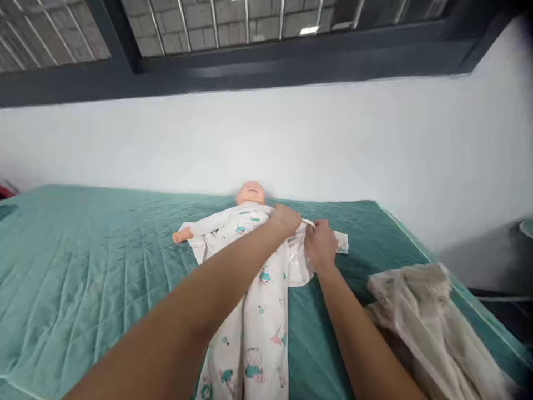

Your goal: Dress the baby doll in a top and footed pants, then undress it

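A baby doll [251, 192] lies on its back, dressed in white clothing with a printed romper [265, 311] stretched down toward me. One doll hand [182, 235] pokes out of a white sleeve on the left; the other doll hand is not visible. My left hand [287, 220] is closed on white cloth by the doll's shoulder on the right side. Beside it, my right hand [320, 244] pinches the white sleeve [308, 222], whose edge spans the small gap between my hands. A printed cuff [342, 243] sticks out past my right hand.
A green quilted cover [104, 266] lies under the doll, against a white wall [200, 144]. Crumpled beige cloth [428, 322] rests at the right, near the cover's edge. Above the wall runs a dark window frame [270, 64] with metal bars.
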Demonstrator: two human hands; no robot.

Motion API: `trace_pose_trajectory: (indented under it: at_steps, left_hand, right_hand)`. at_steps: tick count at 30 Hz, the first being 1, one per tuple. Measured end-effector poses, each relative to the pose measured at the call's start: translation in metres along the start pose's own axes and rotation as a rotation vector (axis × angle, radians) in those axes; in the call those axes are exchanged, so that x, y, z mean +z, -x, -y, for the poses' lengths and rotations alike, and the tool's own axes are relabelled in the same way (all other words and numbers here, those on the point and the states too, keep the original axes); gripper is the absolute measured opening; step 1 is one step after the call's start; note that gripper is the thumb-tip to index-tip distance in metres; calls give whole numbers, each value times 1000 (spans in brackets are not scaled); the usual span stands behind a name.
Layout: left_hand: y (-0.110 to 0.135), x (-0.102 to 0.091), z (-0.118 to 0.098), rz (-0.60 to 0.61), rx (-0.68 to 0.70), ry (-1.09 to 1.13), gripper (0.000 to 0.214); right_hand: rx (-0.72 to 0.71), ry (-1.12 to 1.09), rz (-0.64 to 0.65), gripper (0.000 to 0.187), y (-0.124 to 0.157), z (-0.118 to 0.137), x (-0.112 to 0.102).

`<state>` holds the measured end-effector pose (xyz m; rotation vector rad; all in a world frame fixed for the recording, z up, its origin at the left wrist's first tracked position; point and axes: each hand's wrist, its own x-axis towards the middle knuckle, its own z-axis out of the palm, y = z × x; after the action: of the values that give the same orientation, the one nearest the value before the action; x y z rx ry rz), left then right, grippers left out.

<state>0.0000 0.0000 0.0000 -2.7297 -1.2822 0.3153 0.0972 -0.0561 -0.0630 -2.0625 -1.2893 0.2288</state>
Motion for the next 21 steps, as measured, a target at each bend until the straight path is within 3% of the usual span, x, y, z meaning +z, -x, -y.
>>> trace_pose_trajectory:
  at_steps: [12,17,21]
  left_hand:
    - [22,-25,34,-64,-40,-88,41]
    - [29,-27,39,-82,-33,-109,40]
    - [32,-24,37,-89,-18,-95,40]
  right_hand:
    - [112,-205,0,28,-17,-21,-8]
    - [128,-450,-17,21,-31,-34,-8]
    - [154,-711,15,29,-34,-36,-9]
